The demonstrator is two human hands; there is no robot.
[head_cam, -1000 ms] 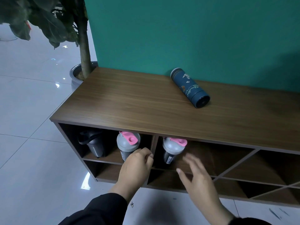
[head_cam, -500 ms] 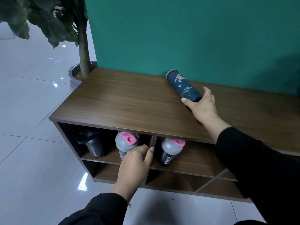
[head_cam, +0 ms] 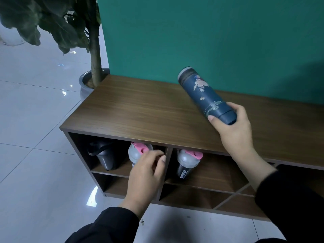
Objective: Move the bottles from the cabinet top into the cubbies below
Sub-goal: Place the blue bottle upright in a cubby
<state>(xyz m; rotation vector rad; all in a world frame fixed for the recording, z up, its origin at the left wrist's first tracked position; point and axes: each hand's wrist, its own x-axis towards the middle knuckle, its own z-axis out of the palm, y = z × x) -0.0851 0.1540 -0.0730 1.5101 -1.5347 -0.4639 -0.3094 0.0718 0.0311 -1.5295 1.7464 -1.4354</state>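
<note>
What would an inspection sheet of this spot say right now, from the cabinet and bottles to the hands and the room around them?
Surface: wooden cabinet top, bare.
Job's things: blue flask lifted off the top, tilted; black shaker and pink-lidded shaker in the left cubby; second pink-lidded shaker in the next cubby.
Clutter: nothing seen.
Grippers: right hand grips the flask's lower end; left hand in front of the left cubby, fingers curled, holding nothing.
Cables: nothing seen.
Surroundings: teal wall, potted plant, glossy tiled floor.
</note>
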